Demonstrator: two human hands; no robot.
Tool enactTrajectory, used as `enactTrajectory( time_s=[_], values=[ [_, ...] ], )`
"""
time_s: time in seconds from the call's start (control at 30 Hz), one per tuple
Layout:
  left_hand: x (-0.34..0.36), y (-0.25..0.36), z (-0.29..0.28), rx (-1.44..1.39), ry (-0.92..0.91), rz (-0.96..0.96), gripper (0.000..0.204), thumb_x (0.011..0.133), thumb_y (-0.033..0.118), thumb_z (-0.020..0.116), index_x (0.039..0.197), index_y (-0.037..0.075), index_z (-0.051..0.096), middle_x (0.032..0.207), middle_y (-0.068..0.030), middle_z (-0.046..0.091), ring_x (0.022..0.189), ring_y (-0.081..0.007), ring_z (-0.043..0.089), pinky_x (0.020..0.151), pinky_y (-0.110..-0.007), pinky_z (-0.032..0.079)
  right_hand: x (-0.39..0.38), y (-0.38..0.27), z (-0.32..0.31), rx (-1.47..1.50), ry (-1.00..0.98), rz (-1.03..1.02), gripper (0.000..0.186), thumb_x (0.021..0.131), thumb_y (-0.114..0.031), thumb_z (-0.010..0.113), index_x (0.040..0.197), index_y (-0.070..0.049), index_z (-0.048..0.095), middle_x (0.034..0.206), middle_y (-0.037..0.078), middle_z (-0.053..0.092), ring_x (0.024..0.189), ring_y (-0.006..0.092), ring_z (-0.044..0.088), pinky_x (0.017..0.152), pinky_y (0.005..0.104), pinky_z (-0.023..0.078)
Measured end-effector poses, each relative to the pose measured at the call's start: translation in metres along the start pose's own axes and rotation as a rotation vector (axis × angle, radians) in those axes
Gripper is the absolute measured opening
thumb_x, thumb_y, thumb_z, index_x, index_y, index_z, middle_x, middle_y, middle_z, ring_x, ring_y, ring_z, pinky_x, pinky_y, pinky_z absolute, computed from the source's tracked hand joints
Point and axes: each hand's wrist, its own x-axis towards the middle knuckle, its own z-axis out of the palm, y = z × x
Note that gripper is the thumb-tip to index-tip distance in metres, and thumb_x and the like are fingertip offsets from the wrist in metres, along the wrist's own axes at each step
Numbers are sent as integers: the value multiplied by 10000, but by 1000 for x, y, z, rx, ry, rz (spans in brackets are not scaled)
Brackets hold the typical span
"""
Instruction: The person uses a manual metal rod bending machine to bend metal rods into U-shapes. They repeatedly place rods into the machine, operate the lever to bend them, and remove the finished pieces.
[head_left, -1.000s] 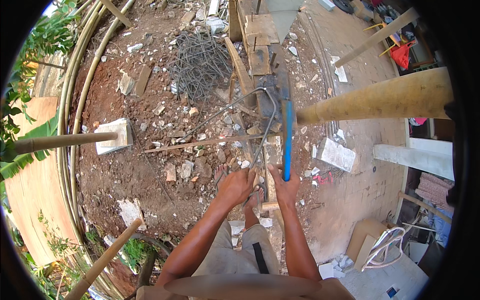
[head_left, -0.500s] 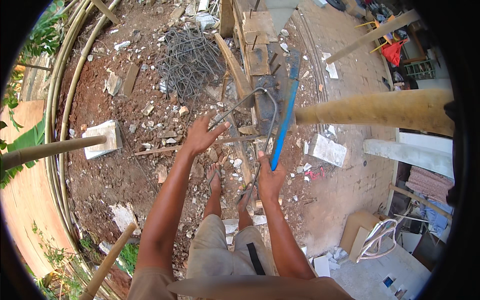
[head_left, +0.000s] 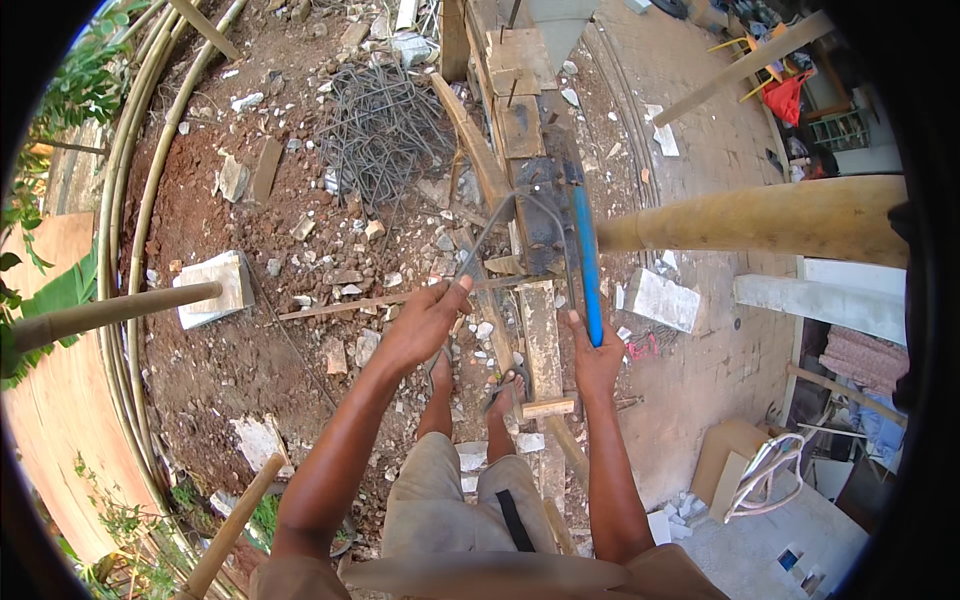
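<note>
My left hand (head_left: 427, 325) is closed around one end of a thin bent steel rod (head_left: 486, 234). From there the rod rises to a wooden bench block (head_left: 520, 128) with upright metal pins, curves over, and comes back down toward my right side. My right hand (head_left: 598, 368) grips the lower end of a long blue metal bar (head_left: 587, 262), which lies along the right side of the block, its far end near the pins. The rod's descending leg runs close beside the bar; whether my right fingers also touch it I cannot tell.
A tangled heap of bent steel rods (head_left: 378, 135) lies on rubble-strewn soil ahead. A thick bamboo pole (head_left: 750, 222) crosses at right; another pole (head_left: 120, 312) juts in from the left. White slabs (head_left: 664, 300) and a cardboard box (head_left: 722, 462) lie to the right.
My left hand was spread beside the rod and is now closed on it, lower and further right. My right hand has moved right with the blue bar, which now leans the other way.
</note>
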Motion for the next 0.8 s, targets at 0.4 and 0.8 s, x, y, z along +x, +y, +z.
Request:
enactTrajectory(
  time_s=[0.4,0.8],
  values=[
    [8,-49,64,-243,148,-54,476,1098,444,549,948,21,708,781,-40,548,750,-155,490,704,-343,412,16,26,-41,-138,-61,3,355,958,-350,830,902,-6,759,658,-47,479,632,72,391,553,303,319],
    [-24,-58,137,-574,198,-162,440,1130,443,523,859,104,597,644,54,424,568,-59,376,512,-271,303,25,18,-87,-483,68,-114,335,925,-396,836,1015,-73,813,565,45,534,533,136,472,525,361,366]
  ],
)
